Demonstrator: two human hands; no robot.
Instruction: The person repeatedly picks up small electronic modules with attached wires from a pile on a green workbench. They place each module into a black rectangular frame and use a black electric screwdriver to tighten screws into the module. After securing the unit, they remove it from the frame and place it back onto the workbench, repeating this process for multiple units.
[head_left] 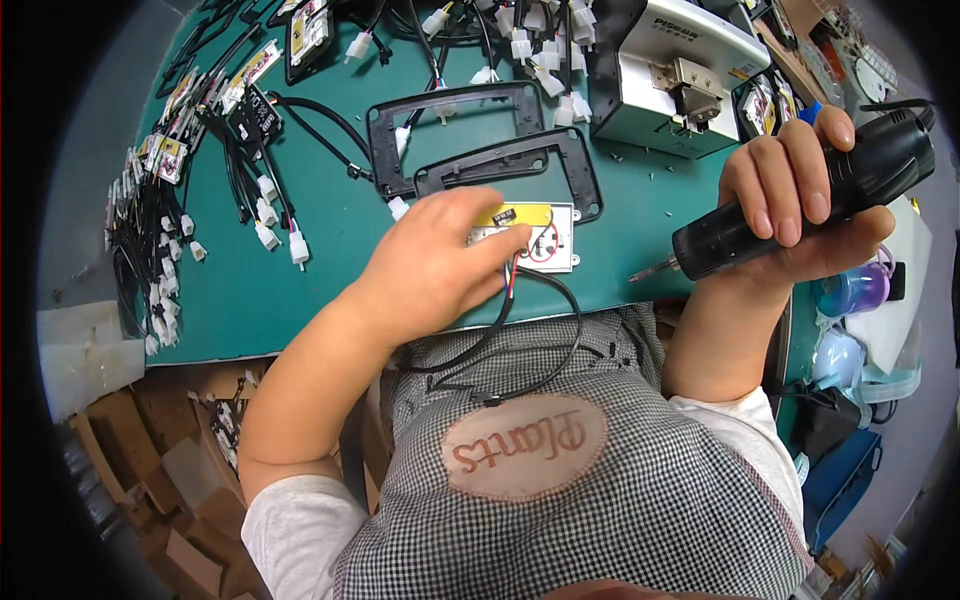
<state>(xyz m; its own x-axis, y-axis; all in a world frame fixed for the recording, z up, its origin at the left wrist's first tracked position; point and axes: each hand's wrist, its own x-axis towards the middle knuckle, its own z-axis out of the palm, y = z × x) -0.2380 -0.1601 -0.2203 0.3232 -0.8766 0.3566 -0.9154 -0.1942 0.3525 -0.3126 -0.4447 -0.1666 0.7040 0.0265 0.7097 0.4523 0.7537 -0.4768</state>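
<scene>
My left hand [425, 262] is closed on a small white rectangular electronic panel [557, 258] with a yellow strip, its thumb and fingers pressed over the panel's left part. Red and black wires leave the panel, and a black cable [575, 310] loops down over the table's near edge onto my apron. My right hand [785, 190] is wrapped round a black electric screwdriver [712, 240], held up to the right of the panel. Its bit points left, apart from the panel. Two black plastic frames [588, 178] lie just beyond the panel, one overlapping the other.
A white box-shaped screw feeder [650, 90] stands at the back right, with loose screws [651, 176] before it. Cabled modules with white connectors [266, 212] cover the green table's [330, 290] left side; more connectors [548, 55] lie at the back. Cardboard boxes [190, 500] sit below left.
</scene>
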